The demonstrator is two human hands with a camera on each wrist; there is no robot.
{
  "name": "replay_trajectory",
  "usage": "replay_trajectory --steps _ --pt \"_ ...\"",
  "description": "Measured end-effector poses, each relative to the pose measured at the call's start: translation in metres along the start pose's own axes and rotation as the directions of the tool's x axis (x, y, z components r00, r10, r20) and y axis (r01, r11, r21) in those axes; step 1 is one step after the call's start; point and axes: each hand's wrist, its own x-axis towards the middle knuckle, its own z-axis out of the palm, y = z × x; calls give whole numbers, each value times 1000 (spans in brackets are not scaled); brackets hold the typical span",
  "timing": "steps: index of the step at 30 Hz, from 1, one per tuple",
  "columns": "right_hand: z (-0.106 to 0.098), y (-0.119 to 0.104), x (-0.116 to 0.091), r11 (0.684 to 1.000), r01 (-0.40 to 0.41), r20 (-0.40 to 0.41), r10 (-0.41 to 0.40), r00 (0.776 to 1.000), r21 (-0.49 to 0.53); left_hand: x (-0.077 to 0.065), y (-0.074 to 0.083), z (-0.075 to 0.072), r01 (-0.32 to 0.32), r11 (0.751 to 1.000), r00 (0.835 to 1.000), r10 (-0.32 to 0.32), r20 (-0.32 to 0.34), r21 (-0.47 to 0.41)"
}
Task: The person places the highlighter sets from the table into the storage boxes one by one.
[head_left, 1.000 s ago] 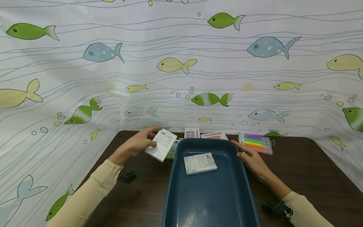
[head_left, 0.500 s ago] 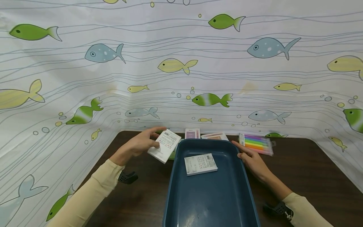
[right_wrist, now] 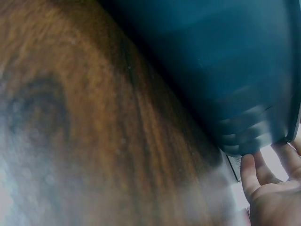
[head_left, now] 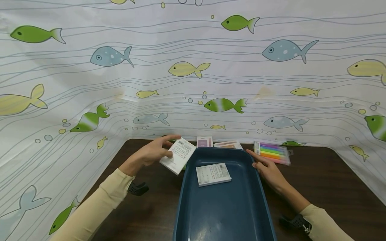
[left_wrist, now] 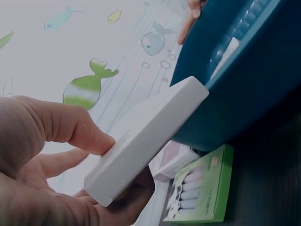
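Note:
My left hand [head_left: 150,152] pinches a thin white box [head_left: 178,156] with printed text and a barcode. The box is tilted in the air, over the far left corner of a deep blue tray [head_left: 226,211]. In the left wrist view the thumb presses on one face of the white box [left_wrist: 150,139] while the fingers lie behind it. A second flat white box [head_left: 213,174] with printing lies inside the tray, toward its far end. My right hand [head_left: 269,170] touches the tray's far right corner with extended fingers; its fingertips meet the outer wall in the right wrist view.
Behind the tray stand a purple-and-white box [head_left: 204,141] and an orange-and-white box [head_left: 228,144]. A pack of rainbow-coloured pens [head_left: 272,153] lies to their right. A green box [left_wrist: 200,188] with a window sits by the tray's left side. Fish-patterned sheeting surrounds the dark wooden table [head_left: 319,180].
My left hand has moved a little to the right with the white box, whose edge now overlaps the tray's corner from my view. My right hand stays at the tray.

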Motion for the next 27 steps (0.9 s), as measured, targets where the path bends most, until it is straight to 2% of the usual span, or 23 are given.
replay_trajectory --steps 11,20,27 --pt "2 1 1 1000 2 12 -2 1000 11 8 7 12 -15 999 998 17 60 -34" --pt "3 -1 1 1000 9 6 -9 1000 1 16 6 20 -29 999 997 30 74 -13" --pt "1 -1 0 1000 3 2 -3 1000 3 26 6 33 -34 999 996 35 84 -8"
